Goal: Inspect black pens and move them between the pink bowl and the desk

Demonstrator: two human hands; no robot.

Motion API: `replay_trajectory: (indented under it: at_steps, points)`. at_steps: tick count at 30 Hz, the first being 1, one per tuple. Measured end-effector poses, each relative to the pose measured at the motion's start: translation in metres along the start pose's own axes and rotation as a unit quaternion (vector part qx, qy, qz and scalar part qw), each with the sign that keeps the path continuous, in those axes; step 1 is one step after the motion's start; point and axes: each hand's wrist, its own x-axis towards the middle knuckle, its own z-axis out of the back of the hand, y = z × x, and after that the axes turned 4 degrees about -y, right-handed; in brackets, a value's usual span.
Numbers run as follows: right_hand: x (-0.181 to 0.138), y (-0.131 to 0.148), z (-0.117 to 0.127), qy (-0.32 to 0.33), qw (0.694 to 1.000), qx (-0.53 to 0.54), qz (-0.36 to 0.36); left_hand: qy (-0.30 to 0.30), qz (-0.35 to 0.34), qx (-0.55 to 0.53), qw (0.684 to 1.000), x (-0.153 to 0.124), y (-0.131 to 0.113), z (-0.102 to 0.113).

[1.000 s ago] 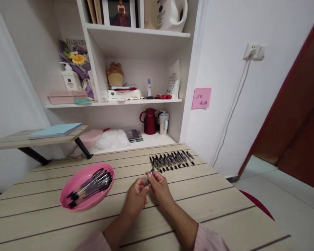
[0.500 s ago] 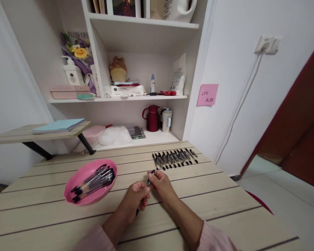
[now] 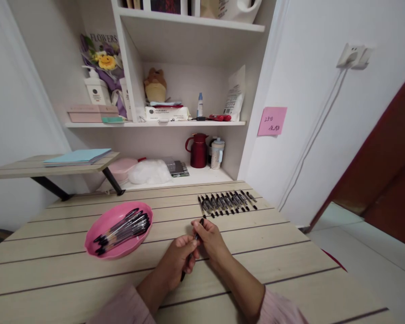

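Note:
Both my hands meet over the middle of the wooden table (image 3: 273, 261) and grip one black pen (image 3: 191, 252). My left hand (image 3: 177, 261) is closed round the pen's lower barrel, whose end sticks out below the fingers. My right hand (image 3: 211, 238) pinches the pen's upper end, where the dark cap shows. A pink tray (image 3: 97, 225) with several black pens lies to the left of my hands. A row of several pens (image 3: 227, 202) lies side by side on the table beyond my right hand.
White shelves behind the table hold a red jug (image 3: 197, 150), a small white flask (image 3: 217, 153), a soap bottle (image 3: 95, 92), boxes and a plush toy. A low side board (image 3: 27, 168) with a blue notebook (image 3: 76, 156) stands at the left. A pink note (image 3: 272, 120) hangs on the wall; a dark red door (image 3: 384, 166) is at the right.
The view has shifted slightly, so the table items sit a little further right. My hands have stayed together on the pen, and more of its barrel now shows below my left hand.

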Motion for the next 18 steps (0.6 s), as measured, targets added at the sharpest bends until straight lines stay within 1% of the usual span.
replay_trajectory:
  at_steps: [3,8,11,13,15,16,18]
  points:
    - [0.002,-0.005,-0.001,-0.041,0.999,-0.028,-0.002,-0.009,0.001,0.004,1.000,0.001,0.005,-0.004]
    - [0.006,-0.004,0.004,-0.023,0.999,0.041,-0.028,0.023,0.027,-0.011,0.999,-0.005,-0.005,-0.009]
    - [0.004,-0.002,0.005,-0.014,0.997,0.074,-0.034,0.041,0.014,-0.005,0.999,-0.006,-0.005,-0.010]
    - [0.001,-0.002,0.003,-0.004,0.996,0.073,-0.043,0.017,-0.011,0.014,1.000,-0.005,0.000,-0.011]
    - [-0.003,-0.004,-0.002,0.009,0.997,0.049,-0.055,-0.026,-0.029,0.033,0.999,-0.003,0.005,-0.013]
    - [-0.005,-0.006,-0.004,0.008,0.998,0.032,-0.057,-0.042,-0.031,0.038,0.998,-0.001,0.008,-0.014]
    - [-0.007,-0.008,-0.009,-0.016,0.999,0.001,-0.051,-0.051,-0.032,0.038,0.997,0.001,0.010,-0.015]
